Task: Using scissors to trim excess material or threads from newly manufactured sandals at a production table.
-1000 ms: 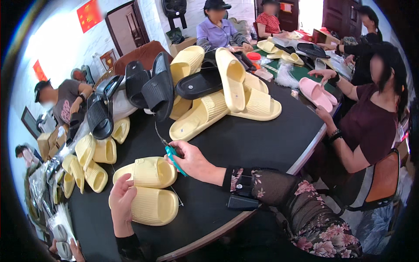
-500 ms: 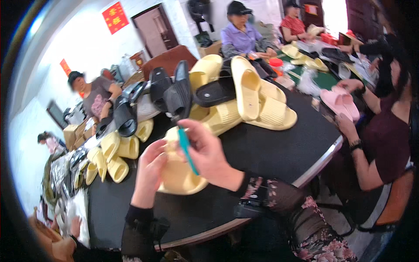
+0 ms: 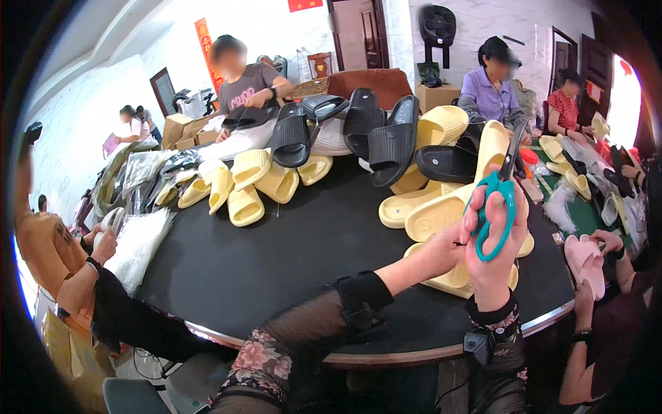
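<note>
My right hand (image 3: 498, 255) grips scissors (image 3: 498, 217) with teal handles, fingers through the loops and dark blades pointing up. Coming across from the left, my left hand (image 3: 445, 250) meets the right one at its wrist side; its fingers are mostly hidden there. A short dark strand shows where the two hands meet. Cream-yellow slippers (image 3: 436, 219) lie beneath and behind both hands. Another yellow slipper (image 3: 455, 279) shows below my left wrist, partly covered. Beyond the scissors rests a black slipper (image 3: 441, 163) among the yellow ones.
The black table (image 3: 310, 276) bears a far row of black slippers (image 3: 392, 152) and a cluster of yellow slippers (image 3: 247, 207). Clear plastic bags (image 3: 141, 248) lie at its left end. People work around it; one at the right holds pink slippers (image 3: 585, 265).
The view has swung left, so my hands now appear farther right. Before, my hands were over a yellow slipper, scissors in the right; now the scissors are raised, blades up.
</note>
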Motion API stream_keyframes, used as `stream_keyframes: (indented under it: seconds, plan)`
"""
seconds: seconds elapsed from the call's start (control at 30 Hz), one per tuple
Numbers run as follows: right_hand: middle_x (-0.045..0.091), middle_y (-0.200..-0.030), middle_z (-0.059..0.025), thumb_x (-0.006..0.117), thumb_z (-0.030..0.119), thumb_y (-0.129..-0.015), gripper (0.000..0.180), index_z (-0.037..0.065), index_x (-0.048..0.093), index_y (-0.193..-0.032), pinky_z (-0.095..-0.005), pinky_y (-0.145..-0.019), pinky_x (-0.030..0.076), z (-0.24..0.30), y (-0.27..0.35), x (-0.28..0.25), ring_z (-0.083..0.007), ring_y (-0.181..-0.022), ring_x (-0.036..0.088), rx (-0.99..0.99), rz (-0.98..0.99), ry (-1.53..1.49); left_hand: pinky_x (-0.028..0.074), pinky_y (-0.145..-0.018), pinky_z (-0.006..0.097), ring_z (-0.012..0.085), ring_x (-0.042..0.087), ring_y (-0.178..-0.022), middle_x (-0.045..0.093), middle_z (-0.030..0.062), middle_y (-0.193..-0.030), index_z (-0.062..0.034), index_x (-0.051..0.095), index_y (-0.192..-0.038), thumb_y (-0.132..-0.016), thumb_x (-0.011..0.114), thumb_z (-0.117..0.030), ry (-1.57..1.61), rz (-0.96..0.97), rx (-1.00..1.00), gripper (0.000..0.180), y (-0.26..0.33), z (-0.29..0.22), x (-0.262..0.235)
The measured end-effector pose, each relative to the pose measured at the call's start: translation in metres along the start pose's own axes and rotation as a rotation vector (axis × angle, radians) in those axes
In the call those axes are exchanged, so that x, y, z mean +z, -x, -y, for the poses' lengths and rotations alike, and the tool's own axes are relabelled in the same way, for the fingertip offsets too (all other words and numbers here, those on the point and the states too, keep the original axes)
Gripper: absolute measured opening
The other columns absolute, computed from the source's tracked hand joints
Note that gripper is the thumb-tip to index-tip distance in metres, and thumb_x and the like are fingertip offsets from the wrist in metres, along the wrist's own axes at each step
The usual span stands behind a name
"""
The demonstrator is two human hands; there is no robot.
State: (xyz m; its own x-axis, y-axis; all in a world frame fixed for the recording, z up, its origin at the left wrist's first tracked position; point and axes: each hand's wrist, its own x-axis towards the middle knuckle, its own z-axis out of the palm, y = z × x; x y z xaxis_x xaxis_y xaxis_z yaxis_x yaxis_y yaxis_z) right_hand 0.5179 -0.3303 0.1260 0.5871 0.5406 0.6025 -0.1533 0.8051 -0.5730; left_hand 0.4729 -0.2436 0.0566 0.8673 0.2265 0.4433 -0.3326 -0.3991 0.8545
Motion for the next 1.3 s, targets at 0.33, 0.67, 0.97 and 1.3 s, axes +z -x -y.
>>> stream_keyframes:
  seconds: [0.33, 0.67, 0.97, 1.3]
  plan:
    - [0.052, -0.075, -0.0037, 0.061, 0.016, -0.088, 0.037, 0.003, 0.049, -0.121, -0.0195, -0.041, 0.038, -0.028, 0.010, 0.017, -0.0078, -0.055, 0.050, 0.213, 0.098, 0.058, 0.049, -0.081, 0.027, 0.0153, 0.060, -0.094, 0.063, 0.0095, -0.103, 0.0020, 0.056, -0.112, -0.088, 0.054, -0.004, -0.133, -0.382, -0.441, 0.024, 0.133, -0.038, -0.122]
    - [0.054, -0.079, -0.0067, 0.064, 0.013, -0.086, 0.040, 0.003, 0.047, -0.121, -0.0186, -0.039, 0.039, -0.061, 0.026, 0.069, -0.0080, -0.055, 0.052, 0.398, 0.231, 0.002, 0.050, -0.074, 0.025, 0.0139, 0.063, -0.084, 0.065, 0.0098, -0.093, 0.0022, 0.060, -0.104, -0.086, 0.057, -0.004, -0.656, -0.624, -0.586, 0.019, 0.297, -0.103, -0.157]
    - [0.057, -0.081, -0.0029, 0.062, 0.012, -0.085, 0.038, 0.001, 0.048, -0.118, -0.0169, -0.041, 0.040, -0.103, 0.081, 0.080, -0.0046, -0.055, 0.052, 0.812, 0.551, 0.184, 0.050, -0.073, 0.030, 0.0214, 0.063, -0.082, 0.066, 0.0110, -0.090, -0.0006, 0.063, -0.095, -0.081, 0.057, 0.001, -0.911, -1.053, -0.469, 0.016, 0.408, -0.073, -0.154]
    - [0.056, -0.076, -0.0018, 0.064, 0.021, -0.086, 0.043, -0.004, 0.048, -0.116, -0.0178, -0.040, 0.039, -0.127, 0.094, 0.060, -0.0043, -0.055, 0.051, 0.918, 0.538, 0.243, 0.047, -0.076, 0.035, 0.0289, 0.059, -0.083, 0.064, 0.0122, -0.087, 0.0000, 0.061, -0.085, -0.077, 0.055, 0.005, -1.207, -1.089, -0.363, 0.012, 0.387, -0.076, -0.136]
